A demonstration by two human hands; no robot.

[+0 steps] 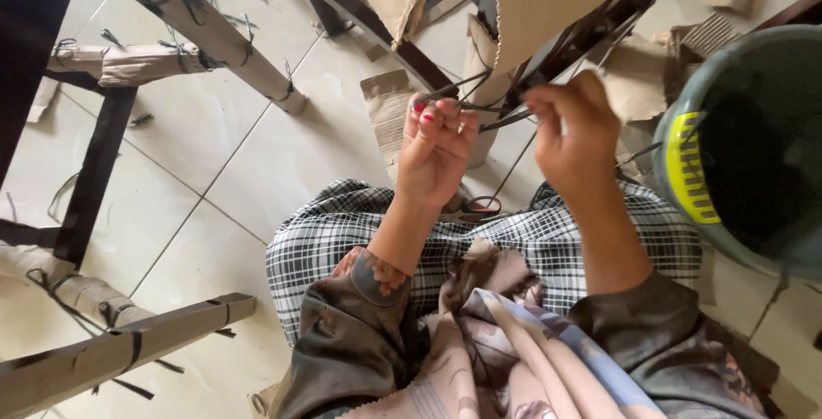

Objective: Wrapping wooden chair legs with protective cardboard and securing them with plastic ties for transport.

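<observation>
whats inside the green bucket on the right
The green bucket shows only a dark inside; a yellow slotted piece sits on its rim. Its contents are too dark to tell.

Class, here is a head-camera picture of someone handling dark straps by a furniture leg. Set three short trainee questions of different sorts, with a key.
1. True or false: both hands pinch the dark plastic straps.
2. What lies on the lap below the left hand? A) scissors B) hammer C) tape roll
3. The bucket stands on the side of which hand?

Key: 1 true, the right hand too. 2 A, scissors. 3 right.
</observation>
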